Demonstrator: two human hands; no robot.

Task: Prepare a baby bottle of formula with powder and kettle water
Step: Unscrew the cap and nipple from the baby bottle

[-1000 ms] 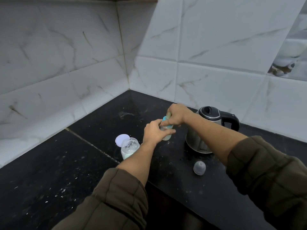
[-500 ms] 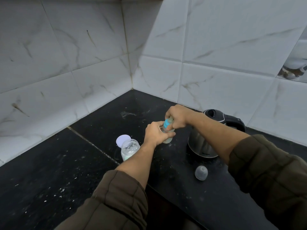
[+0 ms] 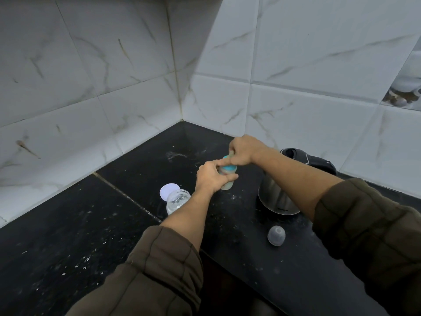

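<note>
Two grips on baby bottle [image 3: 227, 179]: left hand [image 3: 213, 177] wrapped round body, right hand [image 3: 245, 150] pinching teal collar [image 3: 229, 168] above.

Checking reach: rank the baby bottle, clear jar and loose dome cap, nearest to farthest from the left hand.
1. baby bottle: gripped in the left hand.
2. clear jar: just left of the wrist.
3. dome cap: right, toward the counter edge.
</note>
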